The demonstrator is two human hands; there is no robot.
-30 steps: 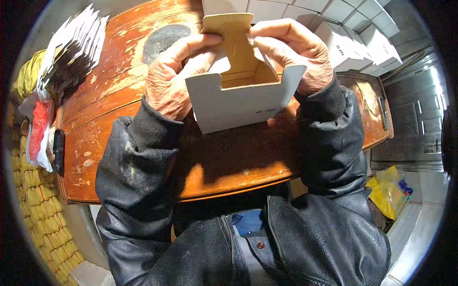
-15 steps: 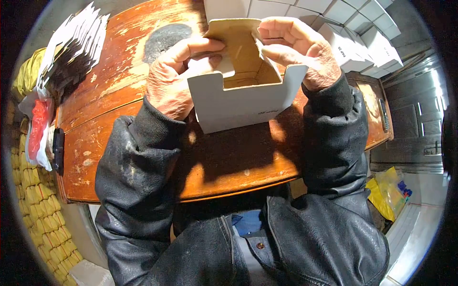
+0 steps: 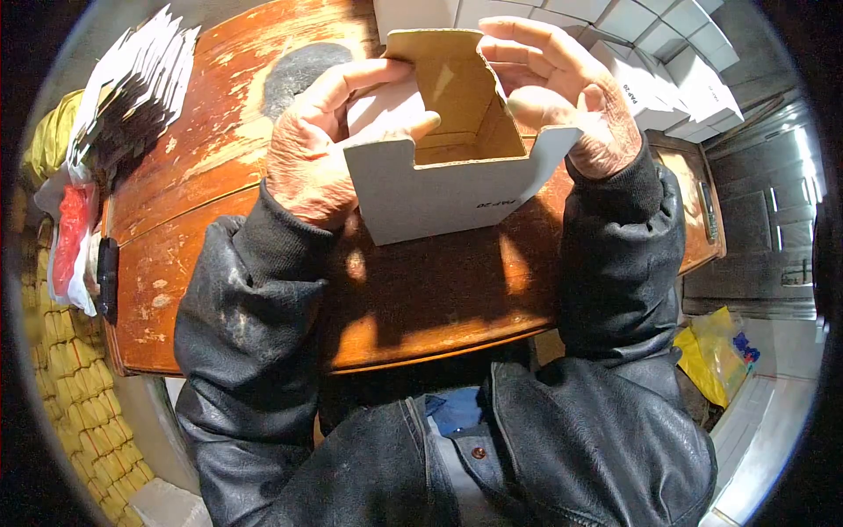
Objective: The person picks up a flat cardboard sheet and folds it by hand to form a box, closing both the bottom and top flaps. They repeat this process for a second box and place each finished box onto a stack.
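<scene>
A white cardboard box (image 3: pixel 439 198) with a brown inside stands open at the top over the wooden table, its cut-out edge facing me. My left hand (image 3: pixel 316 140) grips the box's left side, thumb on the left flap and fingers at the back corner. At the right side is my right hand (image 3: pixel 562 97), its fingers spread apart behind the right edge and its thumb near the right flap. "PAP 20" is printed on the box's front.
Stacked white boxes (image 3: pixel 645 88) stand at the back right. Flat white cardboard pieces (image 3: pixel 136 88) are piled at the back left. A red and white bag (image 3: pixel 72 237) and a black object (image 3: pixel 107 279) lie at the table's left edge (image 3: pixel 132 334).
My right hand has moved slightly right and its fingers have spread. The right flap leans further outward, and the box opening looks wider. My left thumb now rests over the left flap.
</scene>
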